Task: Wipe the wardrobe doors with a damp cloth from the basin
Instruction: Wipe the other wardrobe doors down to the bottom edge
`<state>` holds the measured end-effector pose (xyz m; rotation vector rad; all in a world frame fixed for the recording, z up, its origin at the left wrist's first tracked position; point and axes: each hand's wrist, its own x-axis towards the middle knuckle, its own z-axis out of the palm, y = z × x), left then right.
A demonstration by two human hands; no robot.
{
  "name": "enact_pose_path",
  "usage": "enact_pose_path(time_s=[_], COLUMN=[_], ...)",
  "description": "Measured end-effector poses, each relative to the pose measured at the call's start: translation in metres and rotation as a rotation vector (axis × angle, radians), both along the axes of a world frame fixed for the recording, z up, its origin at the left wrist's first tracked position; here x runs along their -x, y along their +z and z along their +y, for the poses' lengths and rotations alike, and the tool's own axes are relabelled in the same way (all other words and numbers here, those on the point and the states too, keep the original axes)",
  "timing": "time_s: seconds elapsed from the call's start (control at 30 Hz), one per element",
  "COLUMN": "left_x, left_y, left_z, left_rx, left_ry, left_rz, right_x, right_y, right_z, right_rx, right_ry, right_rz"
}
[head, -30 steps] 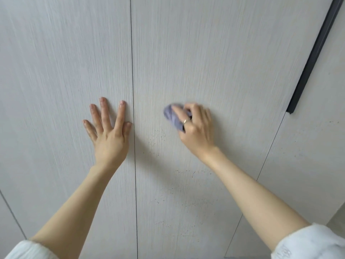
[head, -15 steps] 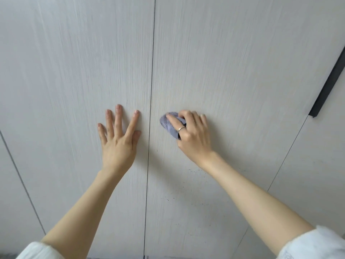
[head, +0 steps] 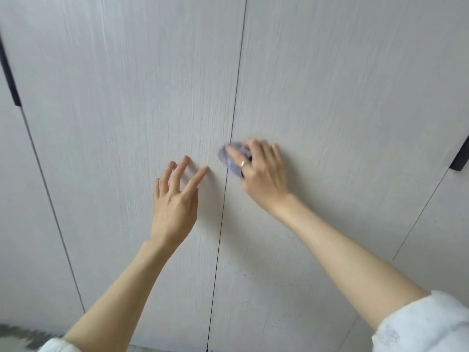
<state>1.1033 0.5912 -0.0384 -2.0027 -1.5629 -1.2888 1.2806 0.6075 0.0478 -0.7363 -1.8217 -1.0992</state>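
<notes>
Head view of two pale wood-grain wardrobe doors meeting at a thin dark seam [head: 229, 138]. The right hand [head: 261, 174], a ring [head: 243, 163] on one finger, presses a bunched lilac cloth [head: 229, 158] against the right-hand door [head: 342, 110], just beside the seam; the fingers curl over the wad and the cloth's left edge reaches the seam. The left hand [head: 175, 201] lies against the left-hand door [head: 142, 97], fingers straight and spread, fingertips touching the panel, holding nothing. Small dark specks [head: 243, 275] mark the right-hand door below the forearm. Dark bar handles show at the far left edge [head: 10, 80] and far right edge [head: 460, 158]. White sleeves [head: 426, 326] cover both arms near the lower corners. The frame is slightly motion-blurred
</notes>
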Motion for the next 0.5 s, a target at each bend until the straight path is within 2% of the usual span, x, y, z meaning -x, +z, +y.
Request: enact_pose_path(time_s=[0.1,0.27,0.4,0.5], left_x=[0.015,0.039,0.048,0.052], left_y=[0.014,0.013,-0.001,-0.012], left_z=[-0.004,-0.009,-0.008,-0.01], left_rx=[-0.084,-0.1,-0.109,-0.085], left_ry=[-0.058,-0.029,0.027,0.056], left_rz=[0.001,-0.076,-0.158,-0.199], right_x=[0.027,0.059,0.068,0.071], right_y=[0.051,0.075,0.056,0.01], right_z=[0.002,0.006,0.009,0.007], right_rx=[-0.011,0.007,-0.02,-0.003], right_ry=[0.009,-0.05,-0.078,-0.031], right_rz=[0.151,0.16,0.06,-0.095])
